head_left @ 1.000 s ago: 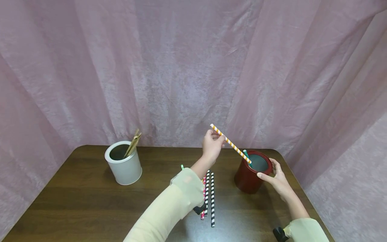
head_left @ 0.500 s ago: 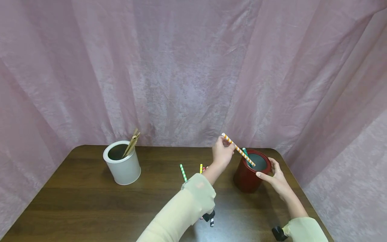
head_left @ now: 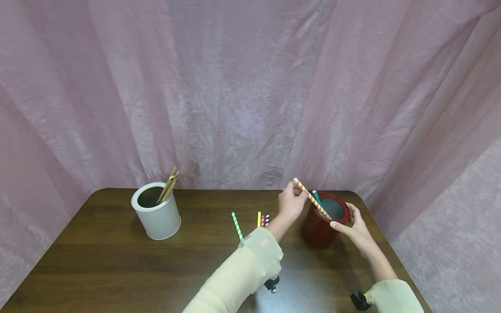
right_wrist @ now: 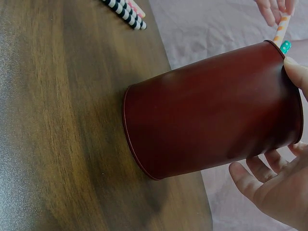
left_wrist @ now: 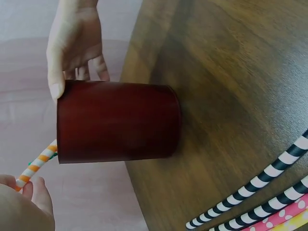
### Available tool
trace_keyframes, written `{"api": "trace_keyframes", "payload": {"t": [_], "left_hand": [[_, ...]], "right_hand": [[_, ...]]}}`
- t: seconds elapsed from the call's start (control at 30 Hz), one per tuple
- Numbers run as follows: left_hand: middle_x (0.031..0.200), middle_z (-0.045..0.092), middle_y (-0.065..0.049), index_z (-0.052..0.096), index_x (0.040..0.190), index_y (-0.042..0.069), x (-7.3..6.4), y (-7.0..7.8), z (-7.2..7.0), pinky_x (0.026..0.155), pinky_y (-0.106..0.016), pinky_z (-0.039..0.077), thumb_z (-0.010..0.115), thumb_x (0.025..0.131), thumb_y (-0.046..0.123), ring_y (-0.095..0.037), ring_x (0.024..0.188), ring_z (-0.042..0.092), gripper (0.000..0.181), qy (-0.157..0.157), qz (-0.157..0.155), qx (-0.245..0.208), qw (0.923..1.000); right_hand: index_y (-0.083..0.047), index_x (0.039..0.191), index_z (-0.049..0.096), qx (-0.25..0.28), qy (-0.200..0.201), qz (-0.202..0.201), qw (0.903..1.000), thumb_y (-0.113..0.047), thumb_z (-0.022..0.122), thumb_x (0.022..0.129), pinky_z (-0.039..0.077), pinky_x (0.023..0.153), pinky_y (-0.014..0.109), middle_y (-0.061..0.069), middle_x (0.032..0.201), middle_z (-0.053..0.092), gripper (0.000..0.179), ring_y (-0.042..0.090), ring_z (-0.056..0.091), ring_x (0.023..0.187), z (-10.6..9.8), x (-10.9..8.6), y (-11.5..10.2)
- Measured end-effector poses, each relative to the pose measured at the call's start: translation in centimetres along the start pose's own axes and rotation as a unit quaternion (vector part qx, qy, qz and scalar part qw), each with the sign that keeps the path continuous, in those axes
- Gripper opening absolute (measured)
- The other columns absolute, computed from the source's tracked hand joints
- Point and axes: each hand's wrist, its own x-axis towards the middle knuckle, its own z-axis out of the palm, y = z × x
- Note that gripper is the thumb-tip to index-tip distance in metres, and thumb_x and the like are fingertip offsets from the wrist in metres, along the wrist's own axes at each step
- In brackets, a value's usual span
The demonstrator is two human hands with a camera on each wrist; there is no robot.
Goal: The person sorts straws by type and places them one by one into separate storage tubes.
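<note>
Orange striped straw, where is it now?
Right of centre in the head view, the orange striped straw leans from the left hand into the red can.

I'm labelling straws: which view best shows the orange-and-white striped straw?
The head view: the orange-and-white striped straw shows from its upper end to the mouth of the dark red cylindrical container. Both wrist views show only a short piece between left hand and container.

- L hand (left_wrist: 26,207) in btm corner, pinching an orange/wht straw (left_wrist: 41,161), far end at rim of red can (left_wrist: 118,122)
- Sliver of green straw (left_wrist: 54,155) beside it
- R hand (left_wrist: 77,43) up top, thumb on can's rim
- Brown table (left_wrist: 231,62): 2 blk/wht straws (left_wrist: 245,191), then pink dotted straw (left_wrist: 279,219), yellow straw (left_wrist: 294,222)
- Pinkish curtain (left_wrist: 96,202) behind
</note>
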Motion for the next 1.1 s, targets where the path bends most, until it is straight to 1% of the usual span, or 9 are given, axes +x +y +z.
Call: {"api": "trace_keyframes", "payload": {"t": [0.07, 0.17, 0.27, 0.4, 0.5, 0.63, 0.73, 0.9, 1.1], "left_hand": [[0.080, 0.068, -0.002, 0.059, 0.088, 0.012, -0.1, -0.1, 0.0, 0.060, -0.019, 0.042, 0.063, 0.078, 0.016, -0.010, 0.069, 0.060, 0.012, -0.007, 0.003, 0.021, 0.9997], [0.080, 0.068, -0.002, 0.060, 0.089, 0.012, -0.2, -0.2, 0.2, 0.063, -0.020, 0.043, 0.063, 0.078, 0.017, -0.011, 0.072, 0.061, 0.013, -0.023, 0.006, 0.032, 0.9992], [0.079, 0.068, -0.001, 0.060, 0.089, 0.012, -0.5, -0.4, 0.4, 0.064, -0.020, 0.043, 0.063, 0.078, 0.017, -0.011, 0.073, 0.061, 0.013, -0.035, 0.011, 0.043, 0.9984], [0.079, 0.069, -0.001, 0.061, 0.089, 0.011, -0.9, -0.7, 0.9, 0.063, -0.018, 0.044, 0.063, 0.077, 0.018, -0.009, 0.073, 0.062, 0.014, -0.049, 0.012, 0.046, 0.9977], [0.080, 0.069, -0.002, 0.061, 0.088, 0.010, -1.2, -1.0, 1.2, 0.062, -0.018, 0.044, 0.063, 0.078, 0.019, -0.008, 0.073, 0.062, 0.014, -0.062, 0.004, 0.041, 0.9972], [0.079, 0.069, -0.002, 0.062, 0.085, 0.010, -1.4, -1.2, 1.4, 0.061, -0.018, 0.044, 0.064, 0.078, 0.020, -0.008, 0.072, 0.062, 0.013, -0.073, -0.005, 0.034, 0.9967], [0.078, 0.068, -0.002, 0.061, 0.084, 0.011, -1.5, -1.4, 1.4, 0.061, -0.018, 0.043, 0.064, 0.077, 0.020, -0.009, 0.071, 0.061, 0.012, -0.075, -0.009, 0.032, 0.9966], [0.081, 0.069, -0.003, 0.061, 0.085, 0.011, -1.4, -1.8, 0.9, 0.062, -0.019, 0.044, 0.064, 0.077, 0.021, -0.010, 0.074, 0.062, 0.013, -0.076, -0.006, 0.032, 0.9966], [0.083, 0.069, -0.004, 0.061, 0.090, 0.008, -0.8, -2.1, -0.6, 0.062, -0.019, 0.045, 0.063, 0.078, 0.019, -0.011, 0.076, 0.062, 0.017, -0.086, 0.012, 0.032, 0.9957]], "right_hand": [[-0.006, 0.140, 0.004, 0.000, 0.001, -0.001, 1.0000, -0.015, 0.062, 0.080, 0.025, 0.096, 0.050, 0.020, 0.139, 0.021, 0.084, 0.031, 0.024, 0.123, 0.0, 0.0, 0.0], [-0.005, 0.140, 0.005, 0.000, 0.003, -0.002, 1.0000, -0.015, 0.062, 0.080, 0.026, 0.096, 0.048, 0.020, 0.138, 0.023, 0.084, 0.030, 0.025, 0.122, 0.0, 0.0, 0.0], [-0.005, 0.139, 0.005, 0.000, 0.003, -0.002, 1.0000, -0.015, 0.062, 0.080, 0.025, 0.097, 0.049, 0.021, 0.138, 0.023, 0.084, 0.030, 0.024, 0.122, 0.0, 0.1, 0.0], [-0.005, 0.139, 0.005, 0.000, 0.001, -0.001, 1.0000, -0.015, 0.062, 0.080, 0.025, 0.096, 0.050, 0.021, 0.138, 0.024, 0.083, 0.031, 0.024, 0.122, 0.0, 0.1, -0.1], [-0.005, 0.139, 0.005, 0.001, 0.000, 0.000, 1.0000, -0.016, 0.062, 0.080, 0.025, 0.096, 0.050, 0.021, 0.138, 0.024, 0.083, 0.031, 0.024, 0.122, 0.1, 0.1, -0.1], [-0.005, 0.139, 0.004, 0.003, -0.003, 0.002, 1.0000, -0.016, 0.062, 0.080, 0.023, 0.098, 0.052, 0.020, 0.140, 0.020, 0.084, 0.033, 0.022, 0.125, 0.1, 0.1, -0.1], [-0.005, 0.139, 0.003, 0.003, -0.004, 0.003, 1.0000, -0.016, 0.062, 0.080, 0.021, 0.099, 0.055, 0.021, 0.141, 0.017, 0.084, 0.035, 0.019, 0.127, 0.1, 0.1, -0.1], [-0.004, 0.139, 0.005, 0.003, 0.000, 0.004, 1.0000, -0.016, 0.063, 0.080, 0.022, 0.099, 0.054, 0.021, 0.141, 0.017, 0.084, 0.036, 0.019, 0.127, 0.1, 0.1, -0.2], [-0.004, 0.139, 0.006, 0.004, 0.005, 0.005, 1.0000, -0.015, 0.064, 0.079, 0.021, 0.099, 0.053, 0.020, 0.141, 0.017, 0.084, 0.036, 0.018, 0.127, 0.1, 0.0, -0.1]]}}
